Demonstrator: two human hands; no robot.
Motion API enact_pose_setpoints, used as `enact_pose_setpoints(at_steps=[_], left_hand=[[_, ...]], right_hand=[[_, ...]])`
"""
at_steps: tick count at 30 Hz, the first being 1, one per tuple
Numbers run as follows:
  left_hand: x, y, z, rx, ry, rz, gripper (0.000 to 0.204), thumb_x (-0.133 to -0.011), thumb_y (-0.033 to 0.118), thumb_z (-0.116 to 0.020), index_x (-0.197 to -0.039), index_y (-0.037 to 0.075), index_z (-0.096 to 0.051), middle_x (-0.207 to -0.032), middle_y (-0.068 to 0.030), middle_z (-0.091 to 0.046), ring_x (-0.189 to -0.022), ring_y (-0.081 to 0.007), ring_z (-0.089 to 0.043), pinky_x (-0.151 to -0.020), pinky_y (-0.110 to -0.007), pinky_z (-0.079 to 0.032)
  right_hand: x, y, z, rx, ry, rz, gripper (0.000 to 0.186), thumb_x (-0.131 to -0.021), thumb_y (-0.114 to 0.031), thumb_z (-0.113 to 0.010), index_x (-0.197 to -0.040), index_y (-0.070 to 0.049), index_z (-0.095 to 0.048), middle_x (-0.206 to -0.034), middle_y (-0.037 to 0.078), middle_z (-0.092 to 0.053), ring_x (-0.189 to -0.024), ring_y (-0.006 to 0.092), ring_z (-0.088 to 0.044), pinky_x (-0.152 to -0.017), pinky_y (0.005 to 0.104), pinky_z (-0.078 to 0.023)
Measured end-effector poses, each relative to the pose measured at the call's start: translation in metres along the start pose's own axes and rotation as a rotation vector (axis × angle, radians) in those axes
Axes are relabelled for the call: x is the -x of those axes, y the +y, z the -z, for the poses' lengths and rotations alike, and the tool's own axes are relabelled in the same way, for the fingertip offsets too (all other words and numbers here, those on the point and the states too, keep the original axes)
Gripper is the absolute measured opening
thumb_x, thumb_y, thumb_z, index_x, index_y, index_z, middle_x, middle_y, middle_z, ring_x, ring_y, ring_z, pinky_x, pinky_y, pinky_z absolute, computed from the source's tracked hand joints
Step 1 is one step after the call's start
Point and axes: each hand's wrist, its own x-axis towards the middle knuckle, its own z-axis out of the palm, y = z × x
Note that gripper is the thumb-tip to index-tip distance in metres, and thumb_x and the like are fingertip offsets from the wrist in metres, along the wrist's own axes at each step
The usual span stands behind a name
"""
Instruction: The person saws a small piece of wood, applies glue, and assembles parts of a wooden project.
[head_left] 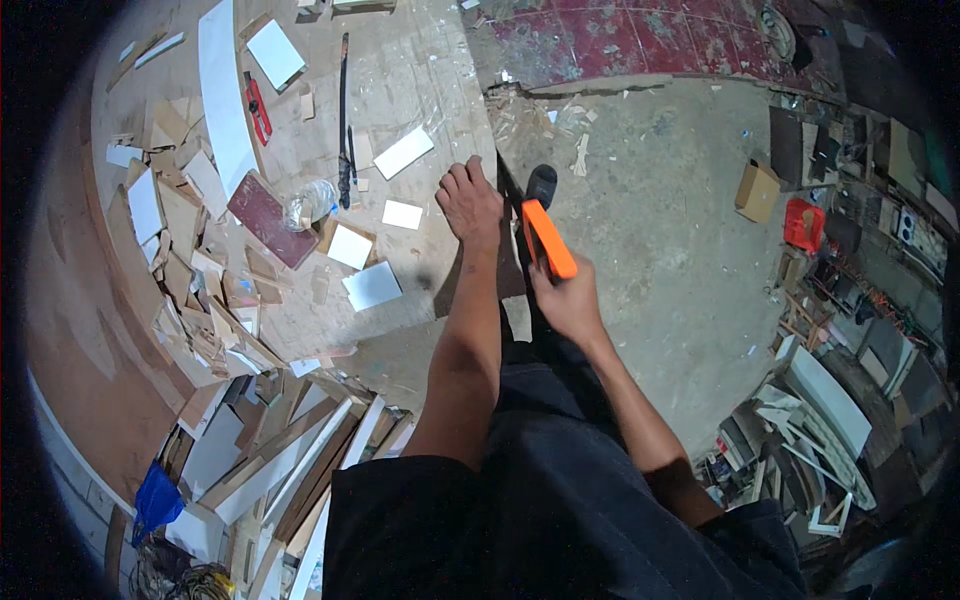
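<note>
My left hand [470,203] lies palm down at the right edge of the workbench, its fingers slightly bent and apart. Under its wrist and forearm shows a dark brown piece [511,262] that looks like a board, partly hidden by the arm. Just right of the bench edge, my right hand [568,300] is closed round an orange-framed tool [551,240] that resembles a hacksaw; its blade cannot be made out. Small white-faced offcuts [403,152] lie on the bench left of my left hand.
Red-handled pliers [257,108], a black rod [345,120], a long white strip [226,95] and a maroon board [270,220] lie on the bench. Scraps [180,220] heap up at far left. Boards [290,470] stand at lower left. A red container [803,224] and clutter line the right.
</note>
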Motion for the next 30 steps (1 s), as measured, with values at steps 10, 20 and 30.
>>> enact_pose_setpoints(at_steps=[10, 20, 30], left_hand=[[0.003, 0.000, -0.002, -0.021, -0.045, -0.015, 0.042, -0.076, 0.016, -0.065, -0.116, 0.014, -0.054, -0.099, -0.0076, -0.050, -0.094, -0.0261, -0.050, -0.077, -0.040, -0.038], [0.000, 0.006, -0.002, -0.030, 0.029, -0.016, 0.037, -0.078, 0.013, -0.062, -0.114, 0.016, -0.056, -0.096, -0.0059, -0.051, -0.091, -0.0249, -0.051, -0.076, -0.039, -0.038], [-0.005, 0.012, 0.004, 0.019, 0.056, -0.053, 0.031, -0.083, 0.012, -0.058, -0.113, 0.014, -0.058, -0.094, -0.0073, -0.051, -0.088, -0.0263, -0.051, -0.075, -0.040, -0.038]], right_hand=[[0.009, 0.017, -0.004, 0.056, -0.010, 0.063, 0.010, -0.081, -0.002, -0.061, -0.081, 0.005, -0.053, -0.066, 0.016, -0.055, -0.061, 0.0144, -0.051, -0.060, 0.0320, -0.044], [0.000, 0.016, -0.009, -0.044, 0.043, 0.025, 0.011, -0.083, -0.003, -0.061, -0.080, 0.006, -0.054, -0.062, 0.014, -0.052, -0.058, 0.0156, -0.050, -0.058, 0.0317, -0.043], [-0.010, 0.026, -0.003, -0.012, 0.039, 0.027, 0.012, -0.083, -0.004, -0.063, -0.082, 0.005, -0.055, -0.066, 0.012, -0.057, -0.060, 0.0180, -0.054, -0.060, 0.0331, -0.046]])
